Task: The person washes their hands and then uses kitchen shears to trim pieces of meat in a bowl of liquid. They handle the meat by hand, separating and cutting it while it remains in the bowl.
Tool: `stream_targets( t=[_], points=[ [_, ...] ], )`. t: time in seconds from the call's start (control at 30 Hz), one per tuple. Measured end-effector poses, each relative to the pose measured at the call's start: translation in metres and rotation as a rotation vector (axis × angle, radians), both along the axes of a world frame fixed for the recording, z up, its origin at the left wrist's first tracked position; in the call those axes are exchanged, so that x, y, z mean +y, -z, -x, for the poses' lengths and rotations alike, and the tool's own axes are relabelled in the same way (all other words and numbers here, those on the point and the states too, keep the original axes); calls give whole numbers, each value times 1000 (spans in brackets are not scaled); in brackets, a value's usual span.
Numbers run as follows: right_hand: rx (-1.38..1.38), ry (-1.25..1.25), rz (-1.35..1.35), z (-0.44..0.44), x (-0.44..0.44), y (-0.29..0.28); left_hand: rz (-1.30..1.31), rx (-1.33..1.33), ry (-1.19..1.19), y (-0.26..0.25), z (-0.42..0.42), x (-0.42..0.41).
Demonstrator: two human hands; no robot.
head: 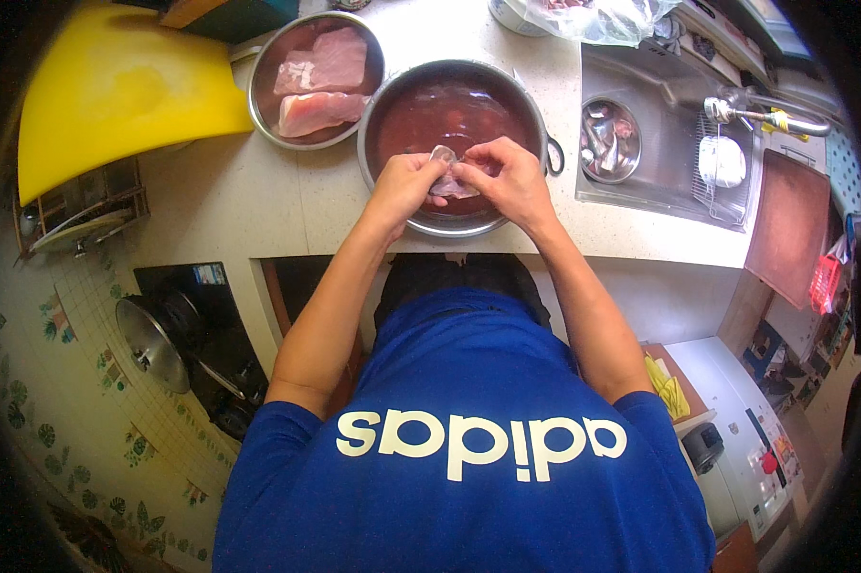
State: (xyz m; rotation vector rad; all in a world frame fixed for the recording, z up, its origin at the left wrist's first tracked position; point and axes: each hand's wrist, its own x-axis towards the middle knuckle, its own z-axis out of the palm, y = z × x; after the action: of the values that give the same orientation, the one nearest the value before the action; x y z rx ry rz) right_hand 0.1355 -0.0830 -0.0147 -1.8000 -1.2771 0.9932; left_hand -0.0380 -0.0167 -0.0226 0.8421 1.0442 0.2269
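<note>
A large metal pot (466, 223) of reddish water stands on the counter in front of me. Over its near part, both hands hold a small piece of pale pinkish raw meat or fish (453, 188) with a translucent, skin-like flap at its top. My left hand (407, 185) grips its left side between thumb and fingers. On the right, my right hand (507, 177) pinches it with thumb and forefinger. A smaller steel pan (257, 107) to the left holds a pale slab of raw meat (338, 61) and a pinker piece (319, 113), partly in reddish liquid.
Right of the pot is a steel sink (659, 79) with a bowl of fish pieces (611, 140), a wire rack (709, 179) and a faucet (749, 114). A yellow board or sheet (129, 93) lies at the left. A plastic bag (602, 21) is at the back.
</note>
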Motion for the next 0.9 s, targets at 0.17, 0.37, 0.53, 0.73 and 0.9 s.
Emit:
stream_targets(
  t=[0.17,0.37,0.53,0.73,0.9],
  points=[
    [-6,53,23,8,-1,8,-155,72,52,0,-2,-2],
    [36,86,7,4,-2,14,-224,108,113,8,1,-1],
    [-4,61,-30,0,-1,12,-70,66,72,0,-1,2],
    [2,50,-80,0,-2,10,149,-27,52,1,2,6],
    [7,33,-106,-1,-3,16,191,-38,49,-2,1,9]
  ],
)
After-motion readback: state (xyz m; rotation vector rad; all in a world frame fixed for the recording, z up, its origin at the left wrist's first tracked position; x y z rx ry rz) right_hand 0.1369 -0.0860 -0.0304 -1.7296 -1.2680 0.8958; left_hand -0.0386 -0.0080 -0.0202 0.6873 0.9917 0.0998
